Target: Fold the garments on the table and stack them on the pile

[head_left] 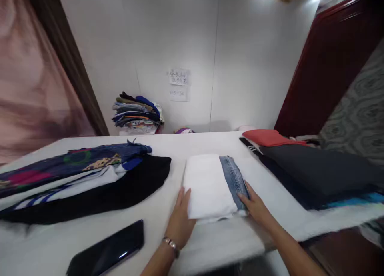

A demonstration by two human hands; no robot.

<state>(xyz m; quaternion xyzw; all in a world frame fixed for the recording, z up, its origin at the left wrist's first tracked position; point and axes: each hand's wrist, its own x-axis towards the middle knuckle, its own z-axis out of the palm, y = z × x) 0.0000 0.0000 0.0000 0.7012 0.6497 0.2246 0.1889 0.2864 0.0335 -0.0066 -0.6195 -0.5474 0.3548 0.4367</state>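
Note:
In front of me on the white table lies a folded white garment [207, 188] in a neat rectangle, with a strip of blue denim [234, 180] along its right side. My left hand [182, 216], with a bracelet at the wrist, grips the garment's left edge near the front corner; part of its fingers is hidden. On the opposite side my right hand [253, 204] pinches the denim edge, thumb on top and the other fingers along the outer side. The front edge of the garment shows several layers.
Left of the garment lie spread clothes, a black garment [120, 192] nearest. A dark phone [108, 250] rests at front left. Dark grey clothes [318, 168] and a red-orange garment [267, 137] are piled at right. A folded stack [138, 114] stands behind, by the wall.

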